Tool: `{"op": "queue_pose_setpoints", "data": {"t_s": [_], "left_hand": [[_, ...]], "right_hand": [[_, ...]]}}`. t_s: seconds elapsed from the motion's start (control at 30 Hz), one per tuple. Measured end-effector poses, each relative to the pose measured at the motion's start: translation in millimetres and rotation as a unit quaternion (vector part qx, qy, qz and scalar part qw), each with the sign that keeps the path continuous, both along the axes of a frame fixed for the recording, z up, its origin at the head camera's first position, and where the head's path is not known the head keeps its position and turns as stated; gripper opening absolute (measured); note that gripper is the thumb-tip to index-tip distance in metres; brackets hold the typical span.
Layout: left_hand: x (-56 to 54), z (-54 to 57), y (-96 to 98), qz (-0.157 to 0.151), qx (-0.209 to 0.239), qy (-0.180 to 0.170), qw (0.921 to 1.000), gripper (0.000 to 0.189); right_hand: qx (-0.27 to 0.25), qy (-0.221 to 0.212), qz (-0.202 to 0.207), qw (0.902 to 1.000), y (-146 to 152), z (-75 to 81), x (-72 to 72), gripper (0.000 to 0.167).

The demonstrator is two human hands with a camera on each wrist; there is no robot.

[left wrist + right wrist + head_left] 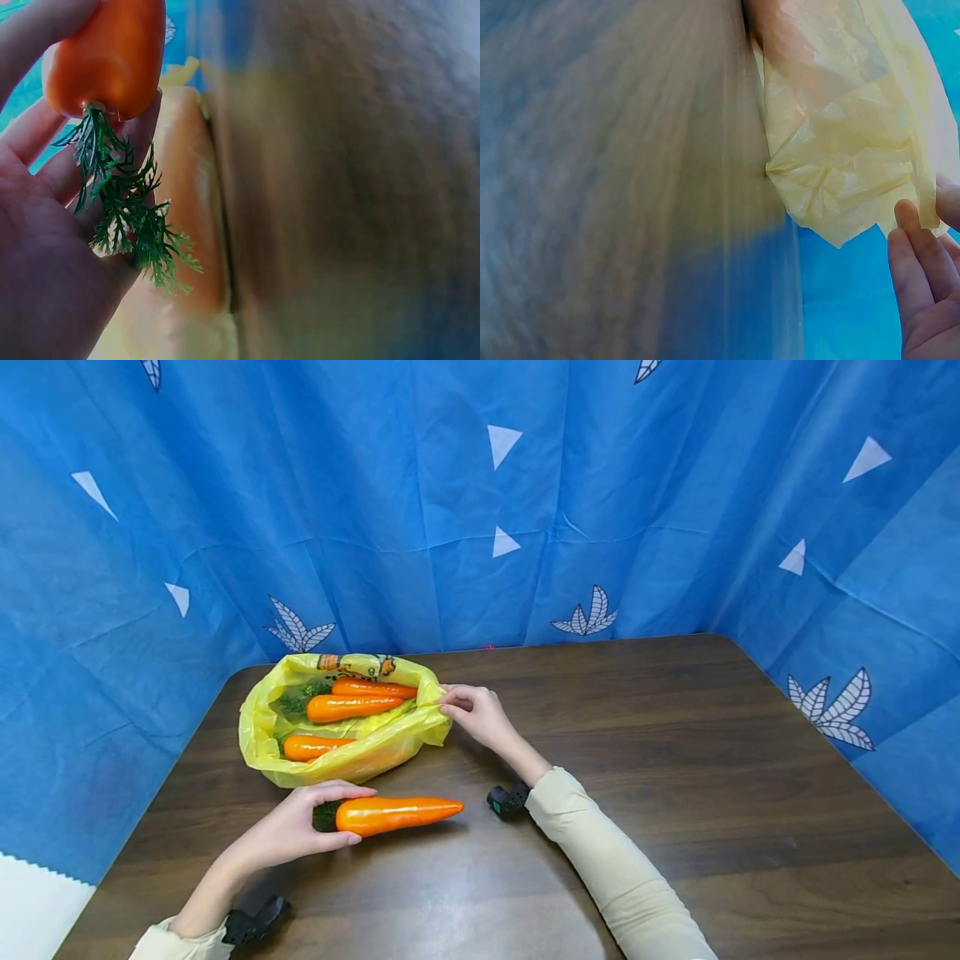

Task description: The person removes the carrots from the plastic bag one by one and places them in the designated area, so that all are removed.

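Observation:
My left hand [303, 822] grips a carrot [397, 812] by its thick end, thumb on the near side and fingers on the far side. The carrot's tip points right, in front of a yellow plastic bag [375, 760]. In the left wrist view its green leafy top [124, 195] hangs down by the palm. My right hand [480, 714] pinches the bag's rim at its right end, and the right wrist view shows thumb and fingers on the thin plastic [855, 157]. Inside the wide-mouthed bag lie three more carrots [352, 707], some with green tops.
The bag stands at the back left of a dark wooden table [675, 760]. A blue curtain [465, 510] hangs behind the table and along its sides. Black wrist cameras [507, 800] sit under both wrists.

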State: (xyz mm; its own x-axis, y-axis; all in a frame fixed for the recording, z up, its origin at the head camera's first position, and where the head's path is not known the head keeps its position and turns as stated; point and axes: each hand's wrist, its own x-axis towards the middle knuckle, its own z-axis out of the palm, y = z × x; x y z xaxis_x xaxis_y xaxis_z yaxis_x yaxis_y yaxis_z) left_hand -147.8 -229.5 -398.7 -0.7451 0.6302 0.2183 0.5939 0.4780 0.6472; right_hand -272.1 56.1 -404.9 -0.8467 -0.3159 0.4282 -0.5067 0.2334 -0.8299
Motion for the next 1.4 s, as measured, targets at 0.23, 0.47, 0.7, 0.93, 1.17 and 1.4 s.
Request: {"op": "queue_pose_setpoints", "data": {"t_s": [0.23,0.47,0.7,0.93,1.17,1.4], "left_hand": [[-3.1,-7.3,-2.4,0.005,-0.006,0.001,1.0000,0.047],[-4.7,-10.8,-4.5,0.004,-0.009,0.000,1.0000,0.051],[-6.1,-13.9,-5.9,0.014,-0.024,-0.009,0.9996,0.052],[-6.0,-12.9,-5.2,0.012,-0.035,-0.018,0.9991,0.054],[-4.0,-8.0,-2.6,0.005,-0.043,-0.011,0.9990,0.054],[-3.9,-5.9,-2.0,0.006,-0.050,-0.002,0.9987,0.053]], "right_hand": [[-0.002,-0.003,0.002,1.0000,-1,1.8,-1.1,0.004],[-0.002,-0.005,0.004,1.0000,-1,1.7,-1.2,0.005],[0.001,0.000,0.003,1.0000,-1,1.5,-1.4,0.004],[-0.003,-0.005,0.006,1.0000,-1,1.1,-1.1,0.004],[-0.004,-0.004,0.008,0.9999,0,-0.6,-1.2,0.005],[-0.004,-0.012,0.007,0.9999,1,-1.8,-1.5,0.006]]}}
